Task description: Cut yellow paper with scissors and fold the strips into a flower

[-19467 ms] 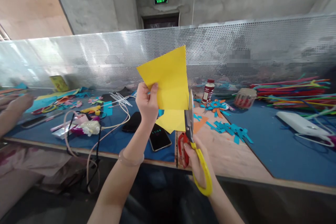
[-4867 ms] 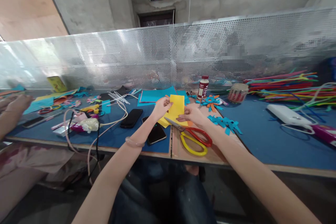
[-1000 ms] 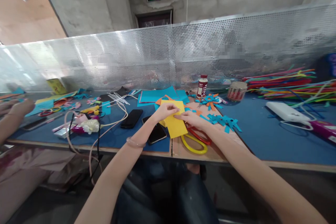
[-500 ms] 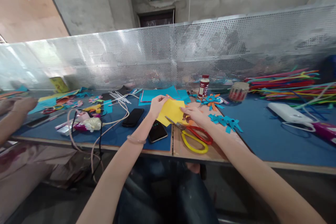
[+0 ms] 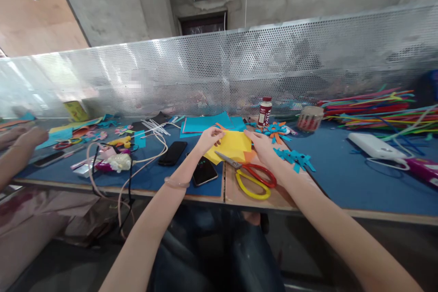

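Between my hands is a piece of yellow paper [image 5: 236, 140], held at its two sides above the table. My left hand [image 5: 210, 140] pinches its left edge, fingers closed. On the right edge, my right hand [image 5: 260, 143] grips the paper between thumb and fingers. More yellow paper [image 5: 212, 157] lies underneath, partly covered. Scissors [image 5: 253, 181] with one red and one yellow handle rest just in front, their blades pointing left toward the paper. Near my left wrist lies a phone [image 5: 204, 172] with a lit screen.
Blue paper sheets [image 5: 205, 123] lie behind my hands. A red-capped bottle [image 5: 265, 112], blue cut-paper pieces [image 5: 297, 159] and a white power bank [image 5: 374, 147] are to the right. Cables and a glue gun [image 5: 114, 163] lie left. Another person's hand [image 5: 32, 139] is at far left.
The held yellow paper has shifted right and levelled out, showing a separate yellow piece below it. My right hand has moved slightly right and up; the scissors stay put.
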Demonstrator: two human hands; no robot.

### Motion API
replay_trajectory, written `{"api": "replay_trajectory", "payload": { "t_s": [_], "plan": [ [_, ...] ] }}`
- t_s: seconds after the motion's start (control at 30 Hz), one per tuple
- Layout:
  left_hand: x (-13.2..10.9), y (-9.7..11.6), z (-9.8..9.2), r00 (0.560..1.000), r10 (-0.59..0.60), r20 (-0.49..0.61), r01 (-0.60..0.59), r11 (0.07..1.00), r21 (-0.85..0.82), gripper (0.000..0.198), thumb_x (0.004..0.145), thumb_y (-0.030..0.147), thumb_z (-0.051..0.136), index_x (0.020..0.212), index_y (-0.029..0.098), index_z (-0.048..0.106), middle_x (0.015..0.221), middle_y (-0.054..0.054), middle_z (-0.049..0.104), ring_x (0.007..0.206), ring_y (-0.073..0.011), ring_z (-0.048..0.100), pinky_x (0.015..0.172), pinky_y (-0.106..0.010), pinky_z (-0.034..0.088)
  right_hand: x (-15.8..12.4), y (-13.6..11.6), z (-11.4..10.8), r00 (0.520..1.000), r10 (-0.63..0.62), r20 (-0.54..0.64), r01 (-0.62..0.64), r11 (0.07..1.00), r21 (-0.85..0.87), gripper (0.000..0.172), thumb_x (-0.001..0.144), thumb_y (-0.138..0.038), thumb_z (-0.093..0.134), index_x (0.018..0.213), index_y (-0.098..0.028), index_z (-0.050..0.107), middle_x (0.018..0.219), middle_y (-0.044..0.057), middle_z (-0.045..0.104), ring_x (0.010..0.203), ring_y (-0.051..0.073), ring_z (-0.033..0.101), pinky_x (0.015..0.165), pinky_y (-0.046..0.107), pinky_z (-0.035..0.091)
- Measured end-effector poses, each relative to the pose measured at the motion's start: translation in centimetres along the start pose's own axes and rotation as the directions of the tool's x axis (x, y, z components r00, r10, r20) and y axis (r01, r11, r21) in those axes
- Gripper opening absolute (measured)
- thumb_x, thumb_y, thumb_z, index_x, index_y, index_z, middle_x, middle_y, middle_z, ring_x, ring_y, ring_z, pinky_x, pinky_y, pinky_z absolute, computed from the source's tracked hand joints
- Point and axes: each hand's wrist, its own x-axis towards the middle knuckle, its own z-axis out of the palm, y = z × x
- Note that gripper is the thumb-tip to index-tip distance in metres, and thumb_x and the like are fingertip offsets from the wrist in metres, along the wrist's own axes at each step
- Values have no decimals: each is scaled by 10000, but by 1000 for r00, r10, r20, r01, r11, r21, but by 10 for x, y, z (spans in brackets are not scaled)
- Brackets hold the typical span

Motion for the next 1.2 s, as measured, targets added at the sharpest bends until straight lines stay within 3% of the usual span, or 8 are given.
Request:
{"api": "replay_trajectory", "payload": {
  "t_s": [0.13, 0.27, 0.47, 0.57, 0.7, 0.9, 1.03, 1.2],
  "plan": [
    [-11, 8, 8, 969, 169, 180, -186, 980, 78, 757, 572, 369, 771, 1244, 189, 476, 1275, -131, 493, 1085, -247, 526, 918, -384, 428, 2, 2, -5, 999, 5, -47, -7, 1000, -23, 350, 651, -475, 682, 779, -151, 655, 740, 36, 680, 622, 146, 612, 494, 214, 449],
    [-20, 14, 10, 898, 188, 398, -271, 948, 164, 806, 533, 367, 796, 1261, 220, 484, 1276, -114, 505, 1174, -280, 465, 1013, -426, 347, 2, 5, -4, 999, 8, -46, -10, 999, -46, 348, 619, -452, 716, 758, -140, 654, 750, 44, 675, 630, 146, 602, 484, 205, 445],
    [-18, 13, 13, 931, 177, 319, -223, 968, 115, 672, 619, 371, 745, 1223, 210, 499, 1215, -107, 548, 1073, -239, 541, 946, -390, 412, -3, -3, 3, 996, -29, 84, 30, 1000, -4, 473, 795, -600, 440, 876, -164, 605, 851, 79, 646, 681, 159, 624, 481, 232, 499],
    [-15, 12, 14, 951, 177, 254, -199, 978, 65, 661, 621, 360, 747, 1200, 176, 488, 1183, -114, 560, 1088, -243, 537, 935, -379, 420, -7, -5, 8, 989, -73, 128, 77, 997, -25, 393, 738, -514, 590, 973, -201, 558, 928, 50, 621, 731, 150, 624, 495, 224, 516],
    [-14, 11, 14, 955, 135, 262, -143, 990, 13, 670, 599, 352, 765, 1182, 172, 489, 1188, -107, 565, 1098, -253, 539, 923, -369, 439, -8, 0, 14, 982, -84, 168, 99, 992, -82, 281, 649, -317, 704, 855, -159, 595, 805, 34, 631, 687, 144, 606, 520, 220, 516],
    [-11, 6, 18, 964, -29, 263, 114, 942, -317, 410, 809, 409, 555, 1141, 169, 549, 1180, -112, 600, 1028, -250, 598, 850, -382, 509, 0, 5, 9, 994, -96, 51, 99, 992, -79, 106, 743, -260, 539, 810, -181, 560, 830, 10, 612, 706, 116, 582, 545, 196, 516],
    [-8, 2, 16, 958, -112, 265, 232, 847, -478, 358, 782, 298, 606, 1113, 170, 564, 1204, -110, 594, 1027, -264, 603, 818, -409, 536, 3, 7, 4, 992, -103, -71, 97, 992, -86, 131, 787, -323, 504, 831, -202, 487, 831, 13, 581, 640, 118, 576, 437, 205, 501],
    [-8, 3, 7, 956, -120, 269, 249, 816, -521, 383, 741, 230, 644, 1105, 135, 570, 1227, -142, 572, 1032, -277, 598, 832, -465, 527, 5, 8, -1, 989, -129, -77, 121, 988, -99, 153, 796, -334, 509, 888, -221, 463, 861, 17, 590, 568, 126, 590, 396, 261, 527]
  ]
}}
